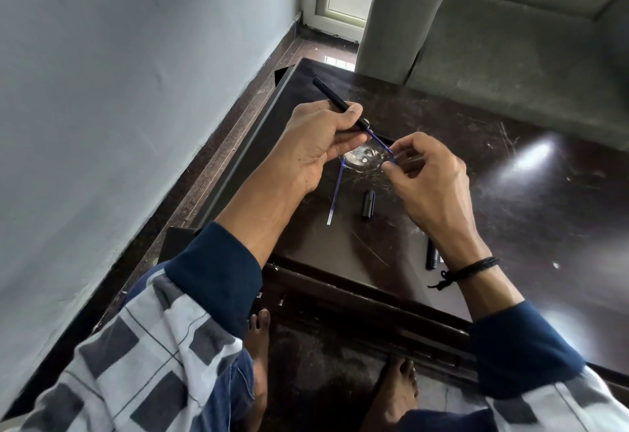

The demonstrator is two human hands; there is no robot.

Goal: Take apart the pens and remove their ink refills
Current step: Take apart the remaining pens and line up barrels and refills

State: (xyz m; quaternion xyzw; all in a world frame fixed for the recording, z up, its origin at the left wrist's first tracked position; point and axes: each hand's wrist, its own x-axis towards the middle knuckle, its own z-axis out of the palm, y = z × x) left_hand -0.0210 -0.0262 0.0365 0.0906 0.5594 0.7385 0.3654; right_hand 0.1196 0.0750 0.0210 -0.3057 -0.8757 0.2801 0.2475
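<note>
While the left hand (320, 145) curls its fingers and thumb round the black pen barrel (332, 96), holding it raised and slanted with its open end toward the other hand, the right hand (429, 176) pinches the end of the blue ink refill (381, 140) that sticks out of that barrel. The split makes sense: one hand anchors the casing so the other can draw the thin tube along the barrel's own line, which should keep it from bending. Judging by how much blue shows, the refill is partly out and the pull is not yet finished. Both hands work above the bench (510, 210), so anything that slips would land on its dark, scratched top. Just below them a loose refill (335, 193) lies flat on the bench, apart from any casing, likely from a pen already dismantled. To its right a short black cap (367, 203) lies on its side, and another black pen piece (432, 254) shows partly from under the right wrist. Beyond the bench stands a grey sofa (510, 40).
</note>
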